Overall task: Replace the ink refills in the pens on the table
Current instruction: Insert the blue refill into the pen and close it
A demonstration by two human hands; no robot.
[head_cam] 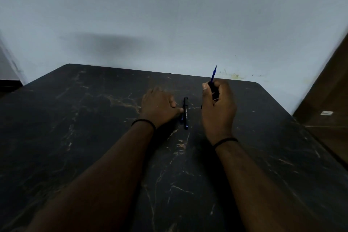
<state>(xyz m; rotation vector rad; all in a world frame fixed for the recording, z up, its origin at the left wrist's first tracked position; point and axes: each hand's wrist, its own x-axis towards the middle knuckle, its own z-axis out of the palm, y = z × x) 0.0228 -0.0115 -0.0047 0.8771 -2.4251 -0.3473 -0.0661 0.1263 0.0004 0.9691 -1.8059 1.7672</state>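
A black pen point(185, 113) with white lettering lies lengthwise on the dark marble table point(75, 128), near its middle. My left hand point(159, 106) rests palm down just left of that pen, its thumb tip touching or nearly touching the barrel. A bluish piece shows beside the pen under the thumb, too dark to identify. My right hand point(217, 107) is raised to the right of the pen, fingers curled round a black pen barrel point(212, 88). A blue refill point(214, 74) sticks up out of that barrel, tip pointing up.
The table has rounded far corners and stands against a pale wall point(169, 15). A brown wooden surface point(327, 100) is at the right, beyond the table's edge. Both wrists wear black bands.
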